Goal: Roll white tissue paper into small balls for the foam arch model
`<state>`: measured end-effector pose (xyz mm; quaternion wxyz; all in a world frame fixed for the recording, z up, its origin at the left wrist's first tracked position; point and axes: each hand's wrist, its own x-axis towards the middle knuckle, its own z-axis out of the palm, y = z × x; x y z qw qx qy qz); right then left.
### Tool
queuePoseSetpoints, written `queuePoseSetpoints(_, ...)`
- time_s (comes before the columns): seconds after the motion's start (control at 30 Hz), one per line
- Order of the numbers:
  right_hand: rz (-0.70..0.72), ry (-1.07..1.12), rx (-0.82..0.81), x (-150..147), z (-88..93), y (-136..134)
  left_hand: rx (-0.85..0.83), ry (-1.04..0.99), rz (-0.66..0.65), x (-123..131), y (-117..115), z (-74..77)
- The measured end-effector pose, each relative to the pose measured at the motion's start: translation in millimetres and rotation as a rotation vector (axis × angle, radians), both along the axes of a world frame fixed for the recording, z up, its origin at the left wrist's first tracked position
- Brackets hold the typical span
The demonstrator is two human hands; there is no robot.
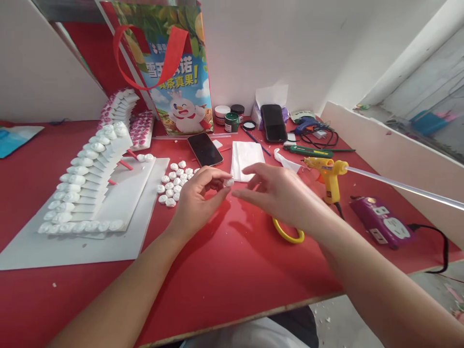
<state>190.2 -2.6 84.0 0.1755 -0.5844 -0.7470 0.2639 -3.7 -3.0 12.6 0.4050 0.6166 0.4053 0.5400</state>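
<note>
Between the thumb and fingertips of my left hand (pixel 197 195) is a small white paper rose (pixel 228 182). My right hand (pixel 273 188) hovers just right of it, thumb and forefinger spread apart with nothing seen between them. Beside my left hand lies a cluster of similar white roses (pixel 170 193), partly hidden behind that hand. Farther left, a curved white stepped model (pixel 85 198) edged with white roses rests on a white board (pixel 119 249). Under my right wrist shows part of a yellow ring-shaped handle (pixel 288 233).
A yellow glue gun (pixel 328 176) with a long clear stick stands at right, near a purple box (pixel 380 222) with a cord. Behind my hands are folded white paper (pixel 248 157), a phone (pixel 205 150), a second phone (pixel 273 123), paint jars (pixel 231 122) and a large printed bag (pixel 181 72).
</note>
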Motion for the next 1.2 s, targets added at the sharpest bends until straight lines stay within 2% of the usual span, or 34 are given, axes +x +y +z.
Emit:
queuePoseSetpoints(0.07,0.013,0.229,-0.093,-11,-12.8,10,0.038,0.018,0.005,0,0,0.2)
queuePoseSetpoints(0.17,-0.011,0.435,-0.085,-21,-34.8,16,0.061,0.056,0.027,1,0,1.0)
queuePoseSetpoints(0.33,-0.038,0.504,0.063,-24,-54.9,10,-0.014,0.024,0.047,4,0,0.5)
queuePoseSetpoints(0.47,-0.041,0.570,0.051,-21,-59.4,9,-0.169,-0.112,0.002,4,0,-3.0)
queuePoseSetpoints(0.6,0.013,0.688,0.032,-17,-61.0,12,-0.234,-0.191,-0.054,4,1,-8.4)
queuePoseSetpoints(0.87,0.047,0.853,-0.152,-19,-58.3,18,-0.208,-0.120,0.033,3,4,-13.9)
queuePoseSetpoints(1.03,-0.044,0.984,-0.298,-19,-60.4,20,-0.225,-0.129,0.089,4,5,-14.0)
queuePoseSetpoints(1.2,-0.098,1.022,-0.423,-17,-57.6,22,-0.243,-0.129,0.071,4,4,-13.7)
